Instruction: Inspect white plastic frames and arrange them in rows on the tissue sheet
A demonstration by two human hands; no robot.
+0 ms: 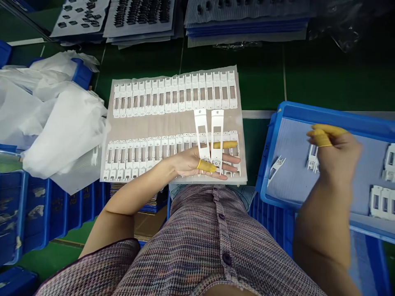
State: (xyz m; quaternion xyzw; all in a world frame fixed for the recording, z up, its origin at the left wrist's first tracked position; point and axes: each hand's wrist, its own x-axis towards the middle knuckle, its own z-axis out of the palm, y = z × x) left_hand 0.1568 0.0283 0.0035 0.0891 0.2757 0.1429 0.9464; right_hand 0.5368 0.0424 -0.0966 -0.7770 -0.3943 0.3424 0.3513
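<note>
A dark green table (pixel 262 78) is crossed by thin pale lines. Along its far side, stacks of sheets (pixel 247 31) and crumpled clear plastic (pixel 342 35) are laid. Its near edge is overlapped by a pale sheet (pixel 148 126), on which white pieces (pixel 175 94) are arranged in two rows.

At the centre of the frame, a sheet (pixel 138 126) carries an upper row of parts (pixel 175 95) and a lower row of parts (pixel 135 155). The left hand (pixel 195 159), two parts (pixel 217 123) in it, is over the lower row's right end. At right, a tray (pixel 327 111) holds more parts (pixel 385 201), with the right hand (pixel 339 150) above it. Stacks of sheets (pixel 247 31) bearing small pieces (pixel 148 12) line the top. Wrapping (pixel 68 131) lies at left, above the bins (pixel 33 209) at lower left.
</note>
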